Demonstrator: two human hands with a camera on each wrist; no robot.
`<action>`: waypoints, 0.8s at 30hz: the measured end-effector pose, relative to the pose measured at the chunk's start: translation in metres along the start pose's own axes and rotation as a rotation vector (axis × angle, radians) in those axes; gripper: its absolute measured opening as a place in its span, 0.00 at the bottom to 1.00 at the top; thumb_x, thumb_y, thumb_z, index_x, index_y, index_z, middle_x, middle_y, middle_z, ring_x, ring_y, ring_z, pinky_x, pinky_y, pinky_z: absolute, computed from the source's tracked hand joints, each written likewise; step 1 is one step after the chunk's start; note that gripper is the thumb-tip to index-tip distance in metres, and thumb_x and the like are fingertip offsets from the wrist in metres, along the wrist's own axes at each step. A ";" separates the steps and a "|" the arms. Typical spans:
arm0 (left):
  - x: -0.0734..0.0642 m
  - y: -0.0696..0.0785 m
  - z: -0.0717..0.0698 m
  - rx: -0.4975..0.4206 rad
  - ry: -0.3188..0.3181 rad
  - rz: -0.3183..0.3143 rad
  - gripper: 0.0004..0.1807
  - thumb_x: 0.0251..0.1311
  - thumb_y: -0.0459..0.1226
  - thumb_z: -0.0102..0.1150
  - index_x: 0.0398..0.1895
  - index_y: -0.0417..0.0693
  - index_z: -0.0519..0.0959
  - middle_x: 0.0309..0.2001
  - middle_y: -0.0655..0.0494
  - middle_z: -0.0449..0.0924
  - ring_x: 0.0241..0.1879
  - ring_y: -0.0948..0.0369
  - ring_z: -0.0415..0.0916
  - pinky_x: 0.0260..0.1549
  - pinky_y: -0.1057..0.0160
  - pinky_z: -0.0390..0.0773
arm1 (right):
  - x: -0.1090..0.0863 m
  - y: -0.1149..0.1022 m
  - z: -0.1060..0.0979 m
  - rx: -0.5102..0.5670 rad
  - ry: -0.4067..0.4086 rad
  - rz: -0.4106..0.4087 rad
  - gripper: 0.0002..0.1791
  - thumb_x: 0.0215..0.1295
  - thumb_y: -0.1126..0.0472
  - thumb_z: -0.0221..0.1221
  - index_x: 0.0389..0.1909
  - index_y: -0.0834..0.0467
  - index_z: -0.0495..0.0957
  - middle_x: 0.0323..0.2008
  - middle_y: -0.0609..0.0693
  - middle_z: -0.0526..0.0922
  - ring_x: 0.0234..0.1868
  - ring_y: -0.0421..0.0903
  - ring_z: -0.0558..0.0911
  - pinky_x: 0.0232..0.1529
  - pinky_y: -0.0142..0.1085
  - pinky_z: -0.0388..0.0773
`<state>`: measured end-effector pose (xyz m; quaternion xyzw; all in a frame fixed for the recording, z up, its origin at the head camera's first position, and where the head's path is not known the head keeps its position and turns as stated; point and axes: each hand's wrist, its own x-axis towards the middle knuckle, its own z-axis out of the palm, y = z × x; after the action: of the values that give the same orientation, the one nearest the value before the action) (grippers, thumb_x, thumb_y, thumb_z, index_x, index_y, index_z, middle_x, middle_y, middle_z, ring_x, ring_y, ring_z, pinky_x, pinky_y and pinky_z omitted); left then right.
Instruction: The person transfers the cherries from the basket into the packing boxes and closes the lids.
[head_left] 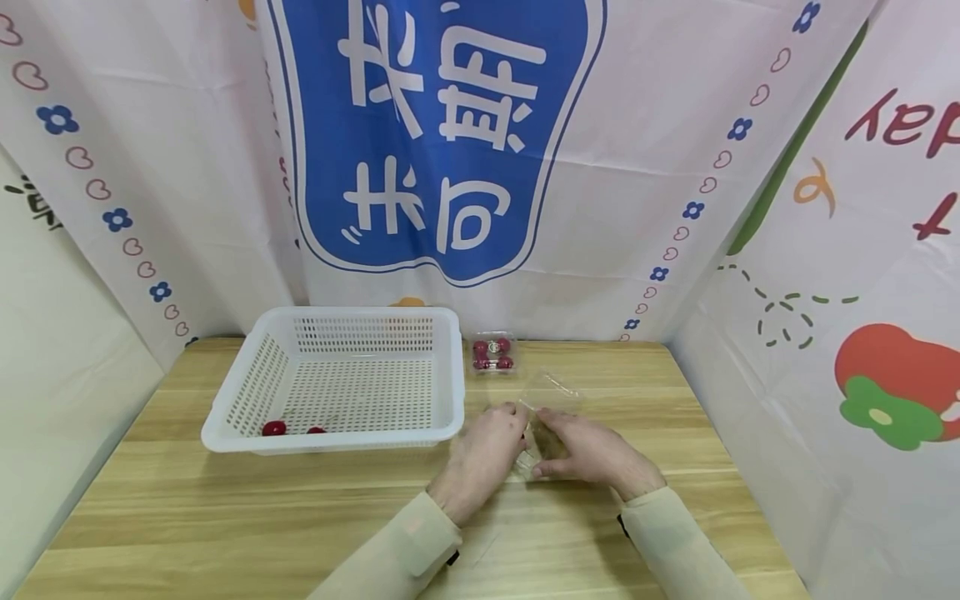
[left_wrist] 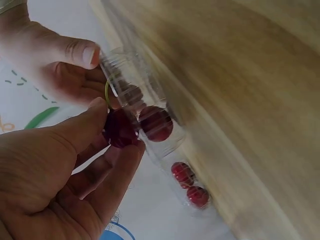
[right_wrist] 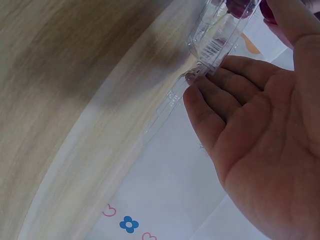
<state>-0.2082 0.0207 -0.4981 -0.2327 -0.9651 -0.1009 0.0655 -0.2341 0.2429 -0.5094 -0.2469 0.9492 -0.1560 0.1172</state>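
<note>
My left hand [head_left: 483, 442] pinches a dark red cherry [left_wrist: 121, 129] between thumb and fingers, right at the rim of a clear plastic box [left_wrist: 127, 65]. Another cherry [left_wrist: 156, 124] shows through the box wall. The box's transparent lid [head_left: 553, 388] stands folded open on the far side. From the right, my right hand [head_left: 600, 450] holds the box, thumb on the near side and fingers at the hinge side. In the head view the two hands hide most of the box.
A white perforated basket [head_left: 450, 375] stands to the left on the wooden table [head_left: 300, 517], with cherries [head_left: 274, 428] by its near wall. Behind the hands, a second clear box [head_left: 492, 353] holds several cherries. Printed cloth [head_left: 630, 167] hangs along the table's back edge.
</note>
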 end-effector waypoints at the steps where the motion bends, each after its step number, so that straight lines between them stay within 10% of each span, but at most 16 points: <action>1: 0.000 0.000 0.001 -0.001 0.000 0.000 0.19 0.75 0.47 0.81 0.59 0.47 0.90 0.53 0.53 0.94 0.45 0.56 0.95 0.42 0.60 0.97 | 0.000 0.000 0.000 0.001 -0.001 0.001 0.62 0.68 0.34 0.82 0.88 0.68 0.69 0.85 0.68 0.76 0.84 0.69 0.79 0.87 0.65 0.77; 24: -0.002 -0.002 0.001 -0.001 -0.006 0.017 0.15 0.75 0.48 0.81 0.50 0.47 0.93 0.46 0.55 0.92 0.39 0.59 0.91 0.37 0.64 0.93 | -0.001 -0.004 -0.001 0.014 -0.011 0.024 0.62 0.68 0.34 0.82 0.89 0.66 0.68 0.86 0.68 0.75 0.85 0.70 0.79 0.86 0.65 0.77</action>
<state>-0.2071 0.0184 -0.4996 -0.2415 -0.9631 -0.1003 0.0634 -0.2319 0.2406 -0.5065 -0.2355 0.9503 -0.1597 0.1260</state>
